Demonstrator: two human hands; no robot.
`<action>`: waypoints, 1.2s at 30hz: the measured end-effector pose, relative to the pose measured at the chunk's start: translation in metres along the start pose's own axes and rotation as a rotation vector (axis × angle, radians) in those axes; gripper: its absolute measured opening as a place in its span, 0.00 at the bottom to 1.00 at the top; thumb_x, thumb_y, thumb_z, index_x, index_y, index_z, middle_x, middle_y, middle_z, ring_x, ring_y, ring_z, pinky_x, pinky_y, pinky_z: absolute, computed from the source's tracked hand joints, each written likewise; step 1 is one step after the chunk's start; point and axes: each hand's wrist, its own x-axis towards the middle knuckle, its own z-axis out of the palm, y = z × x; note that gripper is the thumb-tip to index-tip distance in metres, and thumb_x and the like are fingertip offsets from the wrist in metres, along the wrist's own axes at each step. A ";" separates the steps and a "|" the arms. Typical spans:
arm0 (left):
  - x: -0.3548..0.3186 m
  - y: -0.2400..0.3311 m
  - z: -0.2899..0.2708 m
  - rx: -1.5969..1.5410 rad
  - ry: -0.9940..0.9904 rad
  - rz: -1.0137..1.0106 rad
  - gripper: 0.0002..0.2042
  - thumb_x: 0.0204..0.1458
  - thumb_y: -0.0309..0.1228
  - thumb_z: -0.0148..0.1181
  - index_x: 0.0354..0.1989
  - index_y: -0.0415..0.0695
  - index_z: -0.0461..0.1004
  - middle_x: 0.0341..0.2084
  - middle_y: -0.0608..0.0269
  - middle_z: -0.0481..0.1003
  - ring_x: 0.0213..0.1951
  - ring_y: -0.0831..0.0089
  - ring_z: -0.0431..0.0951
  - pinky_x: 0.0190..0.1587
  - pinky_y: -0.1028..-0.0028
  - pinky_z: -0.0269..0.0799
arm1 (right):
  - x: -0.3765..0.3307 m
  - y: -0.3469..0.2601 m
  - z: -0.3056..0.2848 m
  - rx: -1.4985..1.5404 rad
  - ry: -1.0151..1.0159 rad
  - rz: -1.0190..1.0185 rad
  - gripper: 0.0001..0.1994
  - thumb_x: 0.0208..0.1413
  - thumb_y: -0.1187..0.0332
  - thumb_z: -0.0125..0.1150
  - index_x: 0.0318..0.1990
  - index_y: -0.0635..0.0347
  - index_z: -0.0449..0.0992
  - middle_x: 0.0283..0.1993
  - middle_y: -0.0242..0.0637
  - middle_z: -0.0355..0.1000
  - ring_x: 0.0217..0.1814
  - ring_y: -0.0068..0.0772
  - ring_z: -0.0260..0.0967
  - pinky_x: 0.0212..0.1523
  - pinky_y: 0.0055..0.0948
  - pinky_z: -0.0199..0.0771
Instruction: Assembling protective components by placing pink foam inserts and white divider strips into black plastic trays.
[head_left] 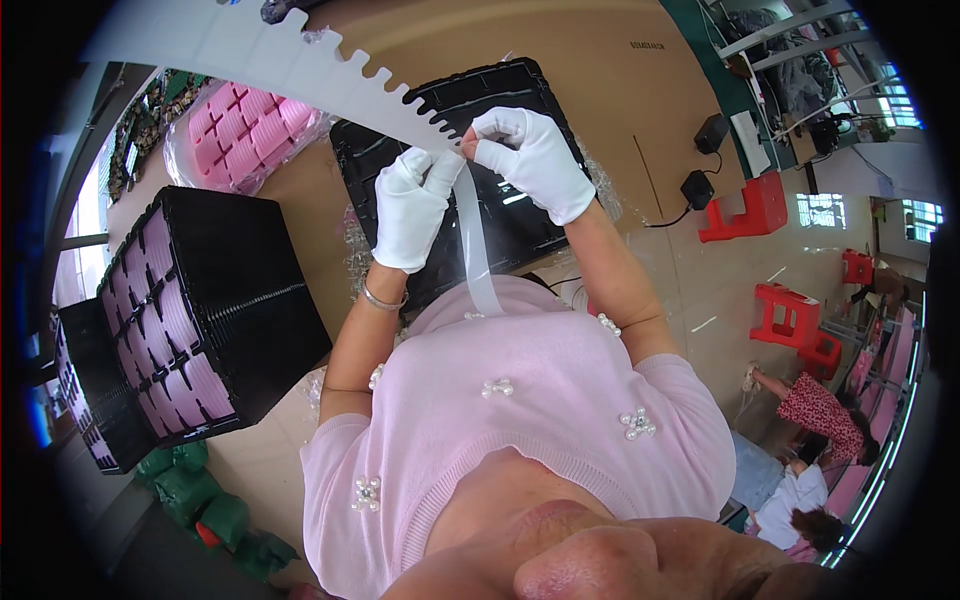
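A long white strip [375, 105] with a row of notches along one edge runs from the upper left to my hands. Past them it hangs as a plain band [473, 235] toward my lap. My left hand [412, 210], in a white glove, has its fingers closed on the strip. Just to its right, my gloved right hand [535, 165] pinches the same strip; a bare thumb or fingertip shows there. Beneath both hands lies a black plastic tray [525, 90], partly covered by the strip and the gloves.
Brown cardboard [620, 100] covers the table. On the left stand stacked black trays [255, 260] with pink pieces, and a wrapped pink pack [245, 130] lies beyond. Black adapters [697, 188] with cords sit at right. Red stools [785, 315] and other people are farther right.
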 end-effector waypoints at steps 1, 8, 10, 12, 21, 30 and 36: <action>0.000 -0.002 0.000 0.023 0.001 -0.002 0.07 0.52 0.29 0.64 0.30 0.36 0.78 0.18 0.60 0.75 0.20 0.78 0.67 0.26 0.75 0.65 | 0.001 -0.002 0.001 0.026 0.001 0.008 0.04 0.53 0.75 0.64 0.34 0.64 0.77 0.32 0.27 0.75 0.34 0.15 0.69 0.39 0.18 0.70; 0.005 0.017 0.001 0.181 0.067 0.163 0.08 0.50 0.31 0.66 0.33 0.39 0.77 0.23 0.60 0.77 0.20 0.70 0.71 0.28 0.73 0.68 | 0.000 -0.006 0.004 -0.190 0.091 -0.082 0.03 0.47 0.75 0.64 0.30 0.61 0.77 0.29 0.35 0.74 0.32 0.29 0.70 0.37 0.26 0.70; 0.009 0.018 -0.004 0.166 0.120 0.280 0.07 0.51 0.27 0.64 0.36 0.40 0.76 0.27 0.60 0.78 0.24 0.69 0.74 0.31 0.72 0.71 | 0.000 -0.001 0.010 -0.391 0.223 -0.336 0.04 0.44 0.76 0.64 0.28 0.59 0.76 0.27 0.35 0.72 0.31 0.34 0.69 0.36 0.28 0.70; 0.019 0.016 -0.005 0.119 0.200 0.348 0.06 0.52 0.25 0.63 0.38 0.40 0.76 0.29 0.60 0.79 0.26 0.70 0.76 0.32 0.71 0.72 | -0.003 0.004 0.016 -0.611 0.337 -0.651 0.09 0.37 0.78 0.66 0.26 0.55 0.72 0.27 0.33 0.69 0.31 0.39 0.67 0.35 0.33 0.71; 0.014 -0.001 -0.049 -0.151 0.459 -0.016 0.09 0.60 0.26 0.53 0.44 0.34 0.74 0.35 0.62 0.77 0.34 0.77 0.74 0.41 0.76 0.70 | 0.043 0.069 -0.078 -0.411 0.413 -0.211 0.04 0.47 0.72 0.64 0.31 0.61 0.77 0.53 0.38 0.68 0.51 0.44 0.67 0.57 0.35 0.66; -0.003 -0.002 -0.067 -0.137 0.531 -0.098 0.07 0.61 0.27 0.53 0.40 0.35 0.74 0.30 0.66 0.75 0.32 0.81 0.72 0.38 0.79 0.67 | 0.122 0.155 -0.133 -1.039 0.050 0.076 0.06 0.48 0.64 0.62 0.30 0.54 0.81 0.73 0.44 0.48 0.74 0.54 0.42 0.68 0.46 0.50; -0.001 -0.003 -0.065 -0.122 0.502 -0.108 0.08 0.61 0.27 0.53 0.39 0.36 0.75 0.28 0.67 0.74 0.30 0.81 0.71 0.36 0.80 0.66 | 0.120 0.170 -0.127 -1.101 0.014 0.142 0.07 0.49 0.63 0.60 0.31 0.51 0.82 0.73 0.36 0.48 0.75 0.52 0.40 0.64 0.56 0.55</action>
